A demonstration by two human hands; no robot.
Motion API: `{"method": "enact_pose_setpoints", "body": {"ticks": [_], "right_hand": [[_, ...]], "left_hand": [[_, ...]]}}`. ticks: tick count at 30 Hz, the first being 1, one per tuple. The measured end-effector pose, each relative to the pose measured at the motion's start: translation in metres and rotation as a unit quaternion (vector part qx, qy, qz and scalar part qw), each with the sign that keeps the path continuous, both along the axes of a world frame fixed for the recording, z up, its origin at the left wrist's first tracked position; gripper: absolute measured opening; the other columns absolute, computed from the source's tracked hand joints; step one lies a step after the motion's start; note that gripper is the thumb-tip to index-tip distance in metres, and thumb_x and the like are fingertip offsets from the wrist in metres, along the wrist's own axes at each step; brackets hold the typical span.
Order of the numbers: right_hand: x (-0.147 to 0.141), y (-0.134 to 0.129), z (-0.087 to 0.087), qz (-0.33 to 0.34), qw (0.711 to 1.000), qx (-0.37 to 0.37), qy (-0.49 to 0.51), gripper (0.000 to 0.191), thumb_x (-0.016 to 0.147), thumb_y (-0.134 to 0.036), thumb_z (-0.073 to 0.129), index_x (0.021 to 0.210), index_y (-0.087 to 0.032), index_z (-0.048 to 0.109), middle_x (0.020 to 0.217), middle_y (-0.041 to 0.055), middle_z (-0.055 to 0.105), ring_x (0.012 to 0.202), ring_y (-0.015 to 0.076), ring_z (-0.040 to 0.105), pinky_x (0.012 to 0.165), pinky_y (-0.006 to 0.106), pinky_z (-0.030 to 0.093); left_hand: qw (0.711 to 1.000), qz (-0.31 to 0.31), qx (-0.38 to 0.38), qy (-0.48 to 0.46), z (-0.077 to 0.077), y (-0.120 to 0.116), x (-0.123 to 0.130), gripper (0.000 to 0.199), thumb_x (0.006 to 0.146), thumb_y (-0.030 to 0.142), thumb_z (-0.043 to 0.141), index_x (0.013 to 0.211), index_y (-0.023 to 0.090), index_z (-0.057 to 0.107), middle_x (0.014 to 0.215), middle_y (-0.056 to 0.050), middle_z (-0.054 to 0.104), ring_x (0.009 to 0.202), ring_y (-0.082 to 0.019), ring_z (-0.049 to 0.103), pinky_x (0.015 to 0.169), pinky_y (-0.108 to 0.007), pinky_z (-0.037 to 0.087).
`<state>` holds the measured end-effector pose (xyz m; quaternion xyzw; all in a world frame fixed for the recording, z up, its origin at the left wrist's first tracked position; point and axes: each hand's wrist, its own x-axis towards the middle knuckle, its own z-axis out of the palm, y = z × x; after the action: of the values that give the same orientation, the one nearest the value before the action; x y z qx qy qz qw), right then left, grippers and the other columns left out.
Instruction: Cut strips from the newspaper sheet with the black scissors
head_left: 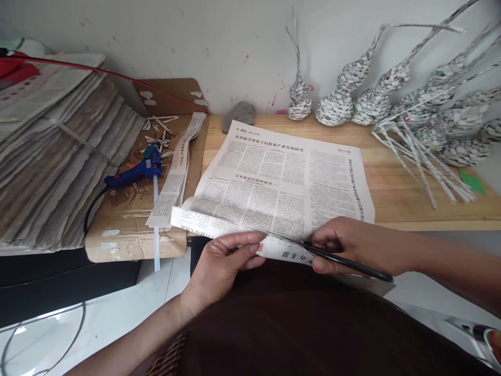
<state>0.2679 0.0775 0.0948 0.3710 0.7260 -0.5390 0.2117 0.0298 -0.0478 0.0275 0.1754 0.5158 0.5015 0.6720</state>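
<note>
A newspaper sheet (270, 172) lies on the wooden table, its near edge folded up and hanging at the table's front edge. My left hand (230, 256) pinches that folded edge near its middle, thumb on top. In my right hand (340, 243) is a pair of scissors (348, 262) with black handles; its blades point left along the fold and reach into the paper, close to my left fingertips. Cut strips of newspaper (178, 177) lie in a stack left of the sheet.
A blue glue gun (135, 173) rests on cardboard (136, 240) beside a tall newspaper stack (58, 156). A grey stone (238, 116) and woven gourd shapes (334, 108) stand along the wall. Rolled paper sticks (422, 156) and a green piece (472, 181) lie at right.
</note>
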Motion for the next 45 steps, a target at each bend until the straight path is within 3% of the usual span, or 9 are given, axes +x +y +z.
{"method": "enact_pose_setpoints", "body": {"ticks": [6, 17, 26, 38, 45], "right_hand": [[-0.001, -0.001, 0.0, -0.017, 1.0, -0.023, 0.014, 0.042, 0.08, -0.055, 0.072, 0.07, -0.019, 0.053, 0.066, -0.0046, 0.046, 0.061, 0.0111, 0.038, 0.053, 0.023, 0.03], [-0.016, -0.001, 0.003, 0.02, 0.999, 0.032, 0.011, 0.041, 0.083, -0.053, 0.069, 0.069, -0.02, 0.05, 0.064, -0.0045, 0.044, 0.059, 0.0108, 0.036, 0.052, 0.024, 0.03], [-0.017, 0.002, -0.001, 0.007, 1.0, -0.003, 0.027, 0.042, 0.083, -0.054, 0.069, 0.069, -0.019, 0.052, 0.063, -0.0049, 0.044, 0.059, 0.0103, 0.036, 0.051, 0.024, 0.029], [-0.029, 0.002, 0.001, 0.015, 0.999, 0.031, 0.012, 0.046, 0.081, -0.061, 0.068, 0.068, -0.019, 0.053, 0.062, -0.0033, 0.049, 0.056, 0.0105, 0.039, 0.049, 0.023, 0.03], [-0.039, 0.008, 0.004, 0.037, 0.999, 0.026, 0.022, 0.043, 0.084, -0.055, 0.067, 0.067, -0.02, 0.049, 0.06, -0.0049, 0.042, 0.055, 0.0096, 0.033, 0.048, 0.023, 0.026]], "left_hand": [[1.0, 0.007, -0.005, -0.007, -0.002, 0.003, 0.001, 0.021, 0.07, 0.023, 0.087, 0.09, 0.022, 0.082, 0.092, -0.001, 0.08, 0.086, -0.014, 0.074, 0.078, -0.022, 0.064], [0.999, -0.028, 0.017, 0.004, 0.003, 0.0, 0.002, 0.016, 0.075, 0.026, 0.084, 0.091, 0.025, 0.082, 0.096, 0.0, 0.08, 0.089, -0.013, 0.074, 0.078, -0.019, 0.062], [1.0, -0.018, -0.002, 0.001, 0.005, 0.001, 0.002, 0.021, 0.071, 0.027, 0.087, 0.091, 0.022, 0.082, 0.095, -0.002, 0.08, 0.088, -0.016, 0.074, 0.076, -0.022, 0.063], [0.999, -0.038, 0.003, -0.007, 0.005, 0.001, 0.0, 0.021, 0.071, 0.031, 0.086, 0.09, 0.022, 0.082, 0.092, -0.003, 0.08, 0.086, -0.017, 0.074, 0.079, -0.027, 0.063], [0.999, -0.028, 0.0, -0.02, 0.008, 0.0, -0.002, 0.02, 0.072, 0.029, 0.086, 0.091, 0.022, 0.082, 0.091, -0.003, 0.079, 0.089, -0.016, 0.073, 0.082, -0.028, 0.063]]}}
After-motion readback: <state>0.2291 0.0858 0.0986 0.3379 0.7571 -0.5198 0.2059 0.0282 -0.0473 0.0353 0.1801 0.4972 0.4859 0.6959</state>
